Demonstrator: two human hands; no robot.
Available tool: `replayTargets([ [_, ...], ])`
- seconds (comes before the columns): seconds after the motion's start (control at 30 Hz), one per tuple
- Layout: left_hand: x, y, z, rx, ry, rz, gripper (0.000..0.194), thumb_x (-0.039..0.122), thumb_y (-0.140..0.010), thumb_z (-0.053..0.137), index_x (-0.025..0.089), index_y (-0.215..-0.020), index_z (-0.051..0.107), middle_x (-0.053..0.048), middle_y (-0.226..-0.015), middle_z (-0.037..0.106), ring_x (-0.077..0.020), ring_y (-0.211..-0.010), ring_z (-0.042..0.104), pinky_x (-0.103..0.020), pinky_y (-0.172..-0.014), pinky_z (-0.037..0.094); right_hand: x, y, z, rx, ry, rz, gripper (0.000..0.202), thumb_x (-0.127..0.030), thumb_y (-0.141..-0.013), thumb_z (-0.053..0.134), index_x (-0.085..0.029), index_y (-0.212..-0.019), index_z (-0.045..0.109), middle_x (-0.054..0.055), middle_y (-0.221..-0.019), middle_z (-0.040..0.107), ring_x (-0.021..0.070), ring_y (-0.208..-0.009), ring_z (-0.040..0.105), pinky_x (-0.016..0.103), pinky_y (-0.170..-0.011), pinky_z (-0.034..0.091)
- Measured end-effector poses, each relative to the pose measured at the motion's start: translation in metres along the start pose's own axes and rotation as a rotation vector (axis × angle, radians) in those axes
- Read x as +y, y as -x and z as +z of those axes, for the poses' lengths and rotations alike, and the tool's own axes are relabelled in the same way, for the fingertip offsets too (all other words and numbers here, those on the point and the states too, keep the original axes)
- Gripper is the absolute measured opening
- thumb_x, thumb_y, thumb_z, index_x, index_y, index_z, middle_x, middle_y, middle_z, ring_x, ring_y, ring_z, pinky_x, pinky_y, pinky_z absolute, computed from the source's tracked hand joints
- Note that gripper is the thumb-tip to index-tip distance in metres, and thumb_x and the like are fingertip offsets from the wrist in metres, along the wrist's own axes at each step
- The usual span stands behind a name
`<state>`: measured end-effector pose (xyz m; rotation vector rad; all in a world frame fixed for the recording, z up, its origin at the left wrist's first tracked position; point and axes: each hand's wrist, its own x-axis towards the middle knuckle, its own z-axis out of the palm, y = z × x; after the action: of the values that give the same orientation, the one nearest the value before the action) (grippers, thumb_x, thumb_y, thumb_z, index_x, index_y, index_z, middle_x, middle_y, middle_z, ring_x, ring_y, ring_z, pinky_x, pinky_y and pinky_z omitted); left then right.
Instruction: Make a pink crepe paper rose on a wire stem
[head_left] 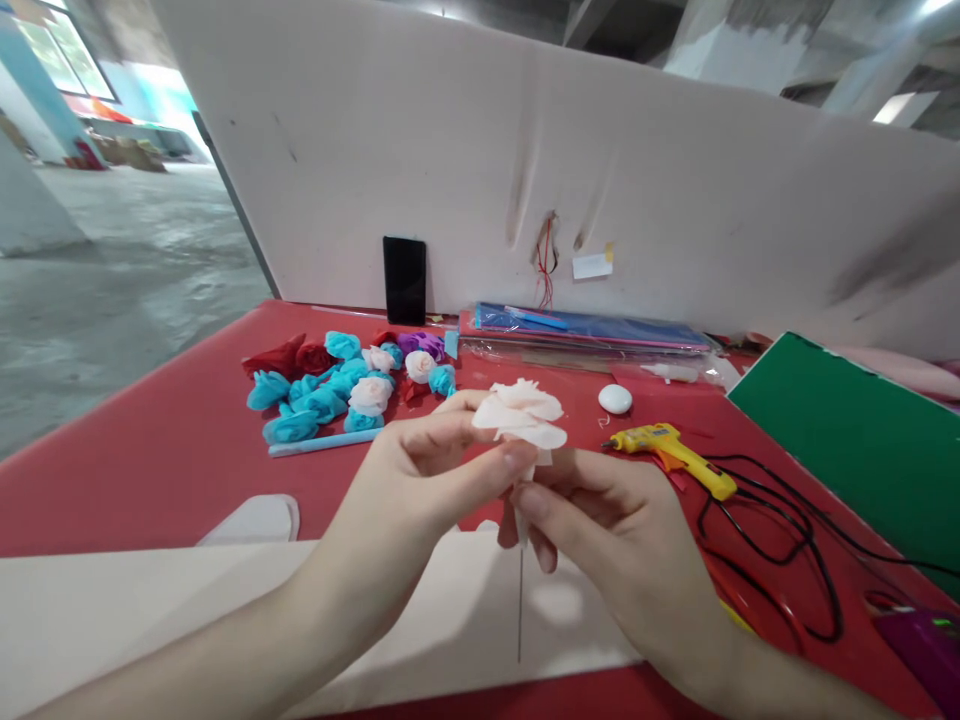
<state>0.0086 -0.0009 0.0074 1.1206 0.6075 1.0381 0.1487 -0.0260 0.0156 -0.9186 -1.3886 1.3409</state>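
Between both hands stands a pale pink paper flower (521, 412) on a thin dark wire stem (520, 610), upright over a cream paper sheet (187, 620). My left hand (427, 470) pinches the flower's base from the left, thumb across the front and fingers behind the petals. Just below, my right hand (600, 520) has thumb and fingertips closed round the wrapped top of the stem. White petal-shaped paper pieces (259, 520) lie at the sheet's far edge on the left.
Behind the left hand lies a heap of blue, red, purple and pink paper flowers (319, 400). A yellow glue gun (675, 455) with a black cord (795, 500) rests at right, near a white rounded object (615, 400) and a green board (855, 450). A phone (405, 280) leans on the partition.
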Motion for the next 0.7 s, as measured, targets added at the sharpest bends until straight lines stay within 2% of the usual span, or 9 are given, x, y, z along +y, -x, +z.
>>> replayTargets([
  [0.1,-0.0018,0.0022,-0.0012,-0.036,0.014,-0.034,0.024,0.029,-0.080,0.062,0.019,-0.058,0.066,0.003,-0.054,0.061,-0.0111,-0.054,0.056,-0.021,-0.053,0.041,-0.0011,-0.0004,0.0004,-0.003,-0.052,0.036,0.016,-0.020,-0.082,0.059,-0.020,-0.070,0.070,-0.004,-0.059,0.060,0.0039,-0.049,0.045,0.015,-0.049,0.041],
  [0.23,0.0008,0.0027,0.0006,-0.099,0.052,-0.068,0.030,0.032,-0.083,0.058,0.020,-0.056,0.064,0.004,-0.051,0.059,-0.0136,-0.058,0.061,-0.027,-0.074,0.044,0.0006,-0.0002,0.0003,0.002,-0.132,0.056,0.012,-0.022,-0.081,0.061,-0.021,-0.079,0.073,-0.003,-0.059,0.060,0.0034,-0.047,0.044,0.016,-0.047,0.039],
  [0.3,0.0033,0.0019,0.0025,-0.128,0.042,-0.072,0.034,0.033,-0.085,0.055,0.020,-0.056,0.063,0.003,-0.050,0.057,-0.0156,-0.063,0.062,-0.030,-0.082,0.043,0.0018,0.0011,-0.0005,-0.016,-0.176,0.048,0.013,-0.023,-0.082,0.061,-0.020,-0.078,0.072,-0.003,-0.059,0.061,0.0032,-0.047,0.043,0.016,-0.047,0.038],
  [0.43,0.0058,0.0007,0.0042,-0.153,0.023,-0.074,0.037,0.033,-0.087,0.050,0.019,-0.055,0.062,0.001,-0.052,0.057,-0.0167,-0.069,0.061,-0.032,-0.088,0.042,0.0040,0.0031,-0.0033,-0.049,-0.242,0.071,0.015,-0.024,-0.083,0.061,-0.018,-0.071,0.068,-0.002,-0.061,0.063,0.0033,-0.049,0.045,0.015,-0.047,0.036],
  [0.5,0.0052,0.0001,0.0041,-0.155,0.029,-0.078,0.039,0.034,-0.088,0.050,0.018,-0.053,0.060,0.001,-0.052,0.057,-0.0160,-0.068,0.061,-0.031,-0.088,0.043,0.0048,0.0027,-0.0047,-0.067,-0.272,0.076,0.016,-0.023,-0.084,0.060,-0.017,-0.071,0.066,-0.002,-0.062,0.063,0.0032,-0.049,0.045,0.016,-0.047,0.035],
  [0.63,0.0031,-0.0004,0.0035,-0.150,0.039,-0.097,0.039,0.034,-0.087,0.050,0.017,-0.054,0.060,0.001,-0.056,0.057,-0.0150,-0.063,0.061,-0.026,-0.071,0.048,0.0052,0.0004,-0.0064,-0.090,-0.312,0.077,0.015,-0.023,-0.084,0.060,-0.017,-0.072,0.067,-0.002,-0.063,0.064,0.0032,-0.050,0.045,0.016,-0.047,0.035],
  [0.7,0.0024,0.0000,0.0025,-0.159,0.027,-0.091,0.040,0.034,-0.088,0.049,0.017,-0.053,0.060,0.000,-0.058,0.059,-0.0153,-0.065,0.061,-0.026,-0.070,0.048,0.0050,-0.0005,-0.0066,-0.098,-0.324,0.082,0.016,-0.023,-0.084,0.060,-0.017,-0.071,0.067,-0.002,-0.063,0.064,0.0033,-0.049,0.044,0.016,-0.047,0.034],
])
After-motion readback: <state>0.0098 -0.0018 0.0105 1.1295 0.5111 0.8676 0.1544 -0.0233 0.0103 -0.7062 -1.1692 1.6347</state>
